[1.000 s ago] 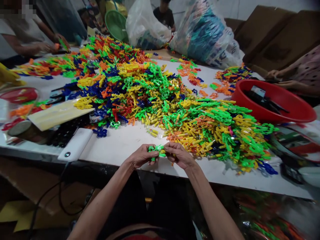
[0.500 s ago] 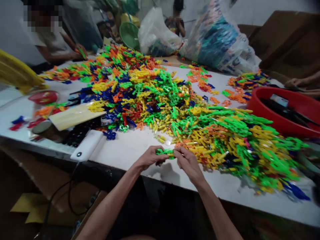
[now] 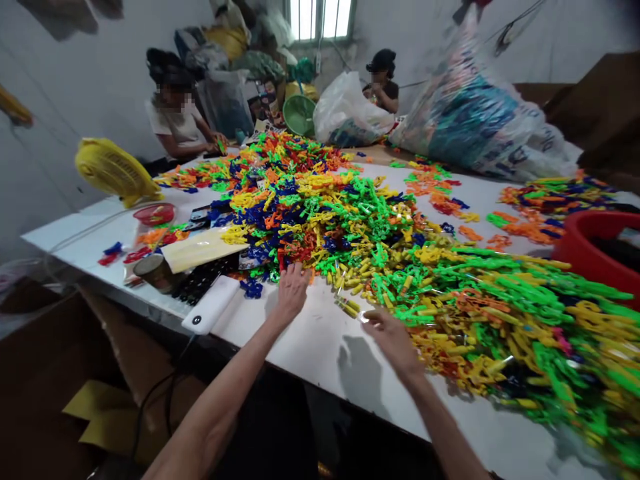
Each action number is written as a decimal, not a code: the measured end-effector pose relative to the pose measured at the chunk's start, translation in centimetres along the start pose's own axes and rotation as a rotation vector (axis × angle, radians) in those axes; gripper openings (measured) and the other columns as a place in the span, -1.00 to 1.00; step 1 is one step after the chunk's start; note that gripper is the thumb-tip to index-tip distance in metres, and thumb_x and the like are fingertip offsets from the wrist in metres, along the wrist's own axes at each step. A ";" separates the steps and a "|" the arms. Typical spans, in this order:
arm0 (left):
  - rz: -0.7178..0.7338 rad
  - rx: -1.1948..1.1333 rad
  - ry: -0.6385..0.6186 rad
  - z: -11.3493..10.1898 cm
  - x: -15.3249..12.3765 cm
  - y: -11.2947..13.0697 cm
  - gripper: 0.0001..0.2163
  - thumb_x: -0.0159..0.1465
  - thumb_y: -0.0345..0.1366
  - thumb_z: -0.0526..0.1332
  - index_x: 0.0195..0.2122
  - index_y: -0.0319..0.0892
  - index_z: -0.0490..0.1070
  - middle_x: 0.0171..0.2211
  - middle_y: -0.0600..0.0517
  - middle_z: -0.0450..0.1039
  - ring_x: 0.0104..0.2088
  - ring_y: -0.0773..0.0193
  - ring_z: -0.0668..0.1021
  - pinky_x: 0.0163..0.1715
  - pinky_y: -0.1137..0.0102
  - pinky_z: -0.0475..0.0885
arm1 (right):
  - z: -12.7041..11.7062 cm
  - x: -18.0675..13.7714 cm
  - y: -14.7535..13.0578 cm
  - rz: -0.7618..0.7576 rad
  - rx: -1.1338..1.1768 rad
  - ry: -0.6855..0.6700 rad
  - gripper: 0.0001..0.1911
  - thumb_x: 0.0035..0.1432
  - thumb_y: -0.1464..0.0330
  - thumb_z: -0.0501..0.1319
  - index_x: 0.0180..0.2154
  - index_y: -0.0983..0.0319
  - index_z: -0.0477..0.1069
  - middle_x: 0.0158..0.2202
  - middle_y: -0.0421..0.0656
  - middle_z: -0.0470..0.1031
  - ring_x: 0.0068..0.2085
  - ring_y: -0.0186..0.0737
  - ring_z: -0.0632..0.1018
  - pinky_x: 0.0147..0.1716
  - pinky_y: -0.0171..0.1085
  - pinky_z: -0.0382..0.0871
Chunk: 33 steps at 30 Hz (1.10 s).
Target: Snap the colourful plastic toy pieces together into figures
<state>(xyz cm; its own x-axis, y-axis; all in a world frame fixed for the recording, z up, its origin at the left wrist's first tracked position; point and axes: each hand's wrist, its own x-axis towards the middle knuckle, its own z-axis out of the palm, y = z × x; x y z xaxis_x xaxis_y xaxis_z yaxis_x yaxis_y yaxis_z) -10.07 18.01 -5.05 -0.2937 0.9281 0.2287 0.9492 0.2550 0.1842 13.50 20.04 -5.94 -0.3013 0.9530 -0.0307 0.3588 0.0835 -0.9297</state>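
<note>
My left hand (image 3: 293, 290) reaches to the near edge of a heap of small plastic pieces (image 3: 320, 220), fingers stretched out among red, orange and blue ones. Whether a piece lies under its fingertips is hidden. My right hand (image 3: 393, 337) is low over the white table, fingers loosely bent and apart. Its fingertips are at a small clear piece (image 3: 363, 316) at the end of a yellow tube-like piece (image 3: 347, 306); no firm grip shows. Just beyond this hand lie green and yellow long pieces (image 3: 480, 300).
A white power bank (image 3: 213, 305) with a cable, a tin can (image 3: 156, 272) and a cream-coloured sheet (image 3: 203, 249) lie left. A yellow fan (image 3: 115, 170) stands farther left. At right is a red basin (image 3: 580, 243). Large plastic bags (image 3: 490, 127) and two people are behind.
My hands have parted and the green piece between them is gone from view. The left has moved to the heap, the right toward the yellow tube-like piece. The camera view has tilted up.
</note>
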 end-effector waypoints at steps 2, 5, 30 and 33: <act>0.011 0.114 -0.006 0.4 1.3 -0.9 -0.65 0.21 -0.54 -0.09 -0.17 -0.18 0.43 -0.08 -0.21 0.32 -0.05 0.01 0.33 -0.14 0.19 0.21 | 3.4 -0.4 0.5 -0.099 -0.094 -0.053 -0.81 -0.12 0.42 0.13 -0.37 0.21 0.42 -0.44 -0.15 0.42 -0.44 -0.22 0.43 -0.41 -0.22 0.33; 0.066 0.161 -0.055 0.6 2.7 -2.0 -0.71 0.21 -0.52 -0.06 -0.27 -0.17 0.43 -0.11 -0.19 0.34 -0.05 0.02 0.33 -0.16 0.22 0.21 | 5.1 -0.7 1.4 -0.272 -0.282 -0.058 -0.62 -0.09 0.52 0.05 -0.19 0.16 0.40 -0.22 -0.10 0.42 -0.23 -0.17 0.46 -0.25 -0.20 0.35; -0.838 -1.888 -0.328 0.4 -6.9 5.8 -0.78 -0.05 -0.45 0.37 -0.42 -0.27 0.35 -0.48 0.06 0.45 -0.52 0.38 0.51 -0.58 0.49 0.45 | 0.9 -2.3 -0.2 0.265 0.651 -0.275 -0.69 -0.15 0.16 0.33 -0.46 0.28 0.44 -0.65 -0.29 0.29 -0.64 -0.46 0.24 -0.62 -0.38 0.05; -0.842 -1.877 -0.354 0.4 -7.0 5.9 -0.78 -0.04 -0.43 0.37 -0.40 -0.27 0.35 -0.49 0.05 0.45 -0.53 0.39 0.50 -0.65 0.53 0.39 | 0.8 -2.3 0.1 0.280 0.661 -0.264 -0.69 -0.15 0.16 0.34 -0.46 0.28 0.43 -0.64 -0.29 0.29 -0.64 -0.47 0.23 -0.63 -0.39 0.04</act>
<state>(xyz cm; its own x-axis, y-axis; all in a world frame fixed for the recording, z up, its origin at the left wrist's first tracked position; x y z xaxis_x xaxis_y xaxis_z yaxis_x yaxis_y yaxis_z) -2.40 13.13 -5.97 -0.2485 0.8183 -0.5184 -0.6744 0.2380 0.6989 13.52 17.63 -6.27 -0.5076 0.8049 -0.3073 -0.1252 -0.4218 -0.8980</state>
